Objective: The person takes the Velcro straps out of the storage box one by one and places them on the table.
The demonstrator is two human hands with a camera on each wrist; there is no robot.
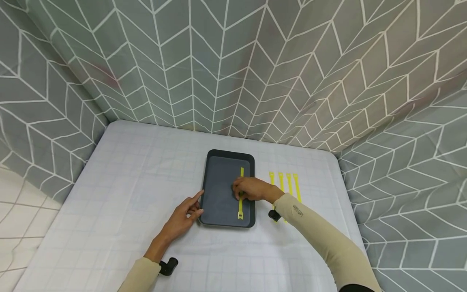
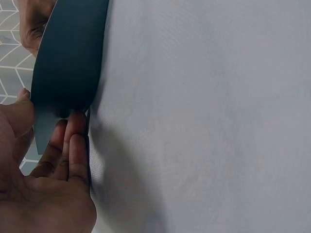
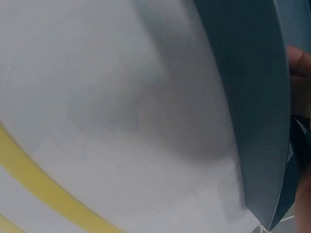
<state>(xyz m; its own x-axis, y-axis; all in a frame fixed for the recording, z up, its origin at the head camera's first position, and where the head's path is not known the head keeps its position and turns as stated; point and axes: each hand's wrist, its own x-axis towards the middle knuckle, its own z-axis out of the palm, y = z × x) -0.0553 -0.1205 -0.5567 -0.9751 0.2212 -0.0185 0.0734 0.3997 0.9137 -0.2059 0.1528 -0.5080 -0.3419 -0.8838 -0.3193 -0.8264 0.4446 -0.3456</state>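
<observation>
A dark grey rectangular tray [image 1: 220, 190] stands on the white-covered table. One yellow strap-style cable tie [image 1: 240, 211] lies lengthwise in its right half, slotted head toward the near edge. My right hand [image 1: 251, 188] reaches over the tray's right rim, and its curled fingers pinch that tie near the middle; the fingertips are partly hidden. At the tray's near left corner, my left hand [image 1: 185, 217] touches the rim and outer wall. In the left wrist view, the left hand's fingers [image 2: 77, 150] rest against the tray wall [image 2: 73, 58], with the thumb by the rim.
Several more yellow cable ties [image 1: 290, 184] lie side by side on the table right of the tray, partly under the right forearm. The white table cover [image 1: 146, 170] extends around the tray. Patterned grey curtains [image 1: 219, 69] hang behind and at both sides.
</observation>
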